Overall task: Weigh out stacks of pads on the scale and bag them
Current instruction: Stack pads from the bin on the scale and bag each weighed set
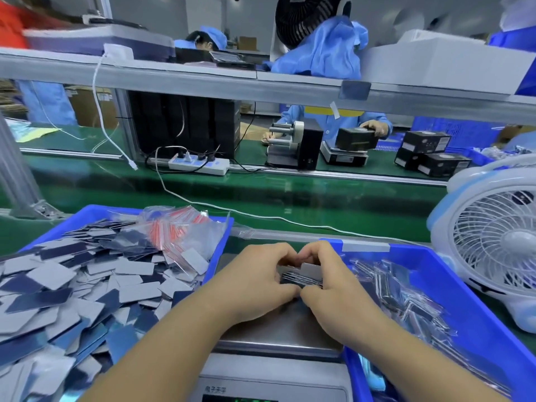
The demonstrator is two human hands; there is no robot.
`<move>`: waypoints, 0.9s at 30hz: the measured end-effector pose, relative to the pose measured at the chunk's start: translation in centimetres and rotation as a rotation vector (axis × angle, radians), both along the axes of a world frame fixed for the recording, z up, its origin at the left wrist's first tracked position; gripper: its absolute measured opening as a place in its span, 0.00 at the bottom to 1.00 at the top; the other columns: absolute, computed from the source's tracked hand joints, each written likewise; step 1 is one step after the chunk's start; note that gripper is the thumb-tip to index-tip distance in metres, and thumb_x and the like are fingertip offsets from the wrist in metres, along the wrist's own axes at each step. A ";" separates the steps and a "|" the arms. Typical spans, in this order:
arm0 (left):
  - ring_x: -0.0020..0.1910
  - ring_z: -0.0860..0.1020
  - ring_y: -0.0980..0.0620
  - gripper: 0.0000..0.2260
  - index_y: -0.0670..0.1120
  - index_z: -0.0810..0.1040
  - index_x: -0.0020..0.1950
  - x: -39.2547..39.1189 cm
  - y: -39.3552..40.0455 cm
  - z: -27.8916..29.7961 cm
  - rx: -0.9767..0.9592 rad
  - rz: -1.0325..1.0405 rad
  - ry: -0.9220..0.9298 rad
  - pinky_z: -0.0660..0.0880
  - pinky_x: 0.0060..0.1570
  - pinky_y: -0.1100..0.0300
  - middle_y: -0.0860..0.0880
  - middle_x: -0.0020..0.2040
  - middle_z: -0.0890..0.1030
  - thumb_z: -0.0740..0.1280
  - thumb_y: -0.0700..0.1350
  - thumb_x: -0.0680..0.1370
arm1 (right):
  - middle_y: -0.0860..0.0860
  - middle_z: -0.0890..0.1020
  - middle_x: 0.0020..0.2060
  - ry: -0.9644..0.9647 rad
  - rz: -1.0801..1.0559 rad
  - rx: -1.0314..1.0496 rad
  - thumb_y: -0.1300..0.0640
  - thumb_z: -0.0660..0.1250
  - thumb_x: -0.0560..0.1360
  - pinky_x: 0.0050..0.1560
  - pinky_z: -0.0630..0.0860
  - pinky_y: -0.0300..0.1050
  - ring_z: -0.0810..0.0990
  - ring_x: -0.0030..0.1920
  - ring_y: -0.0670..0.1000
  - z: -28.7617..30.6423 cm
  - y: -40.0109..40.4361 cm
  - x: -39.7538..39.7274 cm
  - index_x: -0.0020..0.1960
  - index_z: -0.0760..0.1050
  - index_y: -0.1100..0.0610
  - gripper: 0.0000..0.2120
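The loose rectangular pads (pixel 87 288) heaped in the blue plastic bin on the left (pixel 223 242) show pale grey on one face and dark navy on the other. The clear zip bags (pixel 179 230) at its far end carry orange-red strips. The green conveyor belt (pixel 261 195) lies beyond (glossy, with pale reflections). At far right stands a white-grilled desk fan with light-blue trim (pixel 490 245).

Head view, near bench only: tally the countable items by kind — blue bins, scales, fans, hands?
Blue bins: 2 — left bin, right bin
Scales: 1 — scale
Fans: 1 — white desk fan
Hands: 2 — left hand, right hand, both gripping the pad stack
Total: 6
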State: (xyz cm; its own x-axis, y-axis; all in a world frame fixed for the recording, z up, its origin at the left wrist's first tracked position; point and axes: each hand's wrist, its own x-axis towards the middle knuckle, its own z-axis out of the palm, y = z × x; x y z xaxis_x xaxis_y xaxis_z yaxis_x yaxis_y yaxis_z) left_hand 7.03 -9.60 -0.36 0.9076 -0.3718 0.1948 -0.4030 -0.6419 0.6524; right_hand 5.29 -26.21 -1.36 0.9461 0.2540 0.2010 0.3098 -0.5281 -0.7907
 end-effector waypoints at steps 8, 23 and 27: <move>0.38 0.72 0.72 0.09 0.55 0.82 0.54 0.0 -0.2 -0.4 0.072 -0.031 -0.065 0.65 0.36 0.76 0.63 0.37 0.74 0.71 0.50 0.74 | 0.42 0.79 0.37 -0.275 -0.088 -0.065 0.62 0.72 0.73 0.40 0.71 0.36 0.76 0.40 0.46 1.4 -2.1 0.4 0.39 0.77 0.47 0.11; 0.33 0.73 0.67 0.12 0.58 0.78 0.53 0.3 0.9 -0.1 0.035 0.054 0.028 0.66 0.34 0.72 0.66 0.36 0.77 0.74 0.49 0.73 | 0.43 0.81 0.32 0.000 -0.143 0.052 0.63 0.70 0.73 0.36 0.71 0.35 0.76 0.35 0.45 0.3 -3.1 2.0 0.40 0.79 0.48 0.10; 0.36 0.74 0.60 0.17 0.62 0.70 0.52 0.3 1.0 0.1 0.031 0.047 0.049 0.73 0.40 0.62 0.60 0.44 0.81 0.75 0.48 0.72 | 0.42 0.82 0.32 -0.022 -0.121 -0.092 0.58 0.68 0.76 0.31 0.67 0.28 0.73 0.28 0.39 0.6 -3.3 1.9 0.40 0.81 0.41 0.12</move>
State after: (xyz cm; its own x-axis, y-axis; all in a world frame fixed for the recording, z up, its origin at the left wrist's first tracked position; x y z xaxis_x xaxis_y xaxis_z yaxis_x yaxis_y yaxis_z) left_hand 7.30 -8.58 -0.25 0.9325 -0.3335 0.1385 -0.3397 -0.6800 0.6498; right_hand 7.17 -29.48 -0.80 0.9665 0.1564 0.2035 0.2563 -0.6328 -0.7307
